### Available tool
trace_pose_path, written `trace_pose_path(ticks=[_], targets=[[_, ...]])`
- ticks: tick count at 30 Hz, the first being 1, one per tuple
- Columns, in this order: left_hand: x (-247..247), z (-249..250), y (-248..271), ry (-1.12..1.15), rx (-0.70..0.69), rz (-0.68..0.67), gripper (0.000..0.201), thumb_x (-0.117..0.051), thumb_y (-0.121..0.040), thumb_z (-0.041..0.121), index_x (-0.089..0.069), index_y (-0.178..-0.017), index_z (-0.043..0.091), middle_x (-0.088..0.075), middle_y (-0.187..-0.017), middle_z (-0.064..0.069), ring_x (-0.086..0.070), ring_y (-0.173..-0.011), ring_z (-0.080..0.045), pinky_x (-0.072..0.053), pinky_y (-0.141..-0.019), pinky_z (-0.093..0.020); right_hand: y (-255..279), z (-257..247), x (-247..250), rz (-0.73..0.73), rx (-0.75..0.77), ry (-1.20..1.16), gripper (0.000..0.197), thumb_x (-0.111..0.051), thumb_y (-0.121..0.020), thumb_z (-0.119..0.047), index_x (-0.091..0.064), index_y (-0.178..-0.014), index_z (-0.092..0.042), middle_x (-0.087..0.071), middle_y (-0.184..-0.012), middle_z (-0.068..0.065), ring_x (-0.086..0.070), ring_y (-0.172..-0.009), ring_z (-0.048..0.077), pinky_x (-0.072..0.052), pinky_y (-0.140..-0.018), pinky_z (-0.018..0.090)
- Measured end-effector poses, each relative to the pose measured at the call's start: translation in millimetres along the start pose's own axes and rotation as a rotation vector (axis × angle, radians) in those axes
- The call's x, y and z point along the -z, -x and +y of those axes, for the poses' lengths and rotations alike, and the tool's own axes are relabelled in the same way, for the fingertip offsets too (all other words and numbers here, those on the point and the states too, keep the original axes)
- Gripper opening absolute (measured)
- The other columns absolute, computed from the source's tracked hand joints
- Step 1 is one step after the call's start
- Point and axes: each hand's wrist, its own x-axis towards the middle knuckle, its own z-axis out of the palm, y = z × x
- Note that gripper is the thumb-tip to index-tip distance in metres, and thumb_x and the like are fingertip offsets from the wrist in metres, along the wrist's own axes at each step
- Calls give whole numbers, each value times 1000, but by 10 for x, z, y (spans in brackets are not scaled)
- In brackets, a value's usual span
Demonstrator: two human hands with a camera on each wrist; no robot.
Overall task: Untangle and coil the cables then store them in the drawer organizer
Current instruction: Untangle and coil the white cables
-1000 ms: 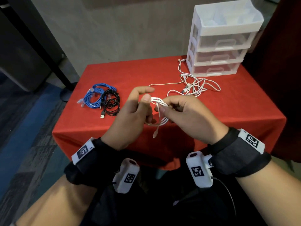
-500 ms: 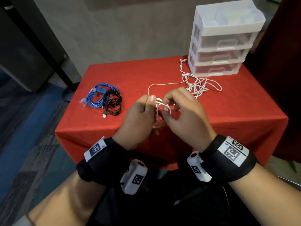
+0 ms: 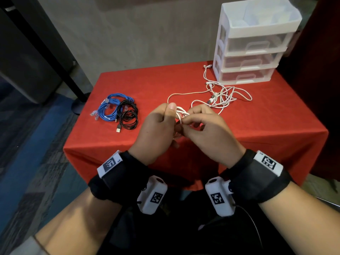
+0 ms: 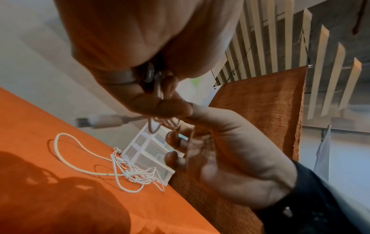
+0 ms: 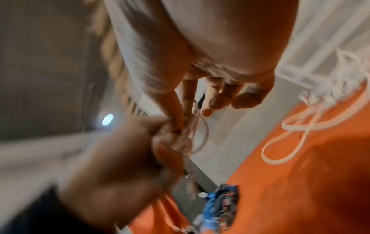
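Since a second ago your hands have drawn closer together. Your left hand grips the thin white cable coil above the near middle of the red-clothed desk; your right hand pinches its strand. Far right stands the white plastic drawer organizer, tangled white cables before it.

Head view high, facing down over the red table, wrist views close, looking upward — all share its tangled white cables.
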Motion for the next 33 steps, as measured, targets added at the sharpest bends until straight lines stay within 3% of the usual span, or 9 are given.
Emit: trace_pose_path(ticks=[4, 7, 10, 14, 18, 21, 25, 29, 33], targets=[[53, -84, -21, -141, -151, -12, 31, -39, -109, 31, -56, -86, 19, -47, -59, -5, -47, -42, -14, -47, -41, -34, -84, -140, 167, -44, -312, -442, 12, -71, -86, -24, -75, -75, -21, -68, -93, 10, -60, -91, 19, -42, -87, 38], [126, -117, -55, -271, -240, -43, 28, -39, -108, 34, -55, -89, 20, -48, -58, 6, -44, -47, -11, -43, -52, -34, -132, -189, 262, -69, -358, -564, 21, -65, -96, -17, -70, -76, -19, -62, -88, 7, -57, -81, 14, -45, -77, 34], [227, -131, -87, -277, -185, -131, 32, -39, -107, 38, -50, -79, 27, -44, -53, 12, -38, -47, -7, -35, -52, -32, -155, -145, 378, -30, -234, -312, 21, -65, -99, -17, -74, -81, -21, -61, -85, 8, -52, -72, 6, -44, -75, 25], [267, -95, -1, 48, -23, -298, 34, -35, -111, 31, -47, -82, 17, -31, -57, 5, -26, -44, -13, -31, -41, -25, -172, 15, 390, 76, 0, 342, 12, -69, -93, -37, -78, -85, -39, -49, -88, -7, -39, -93, 10, -30, -94, 31], [205, -29, 99, 236, 32, -292, 30, -36, -110, 29, -50, -96, 7, -27, -60, 2, -25, -45, -10, -32, -39, -21, -112, 88, 260, 105, 93, 545, 14, -66, -95, -38, -80, -94, -37, -46, -82, -3, -44, -85, 20, -37, -79, 38], [156, -3, 145, 309, 51, -297, 29, -36, -110, 28, -50, -99, 6, -28, -60, 4, -25, -45, -10, -33, -38, -21, -96, 32, 218, -16, 6, 311, 18, -66, -98, -22, -81, -103, -29, -63, -81, 3, -59, -78, 19, -51, -76, 44], [123, 29, 136, 341, 29, -224, 31, -34, -110, 28, -51, -95, 7, -30, -57, 5, -26, -44, -10, -34, -38, -23, -25, -193, 210, -201, -220, -283, 30, -49, -108, -19, -79, -105, -15, -77, -94, -5, -68, -86, 8, -51, -83, 26], [116, 61, 112, 301, -26, -189, 31, -33, -111, 28, -49, -90, 11, -31, -57, 6, -27, -47, -11, -38, -41, -26, 10, -182, 216, -264, -313, -471, 50, -52, -103, -47, -74, -115, -4, -74, -112, 21, -66, -109, 44, -46, -102, 62], [84, 12, 113, 247, -94, -184, 30, -33, -111, 24, -50, -90, 11, -32, -55, 6, -28, -48, -12, -42, -44, -30, 20, -214, 247, -161, -309, -460, 18, -64, -99, -13, -78, -110, -7, -67, -90, 8, -55, -86, 18, -43, -84, 38]])
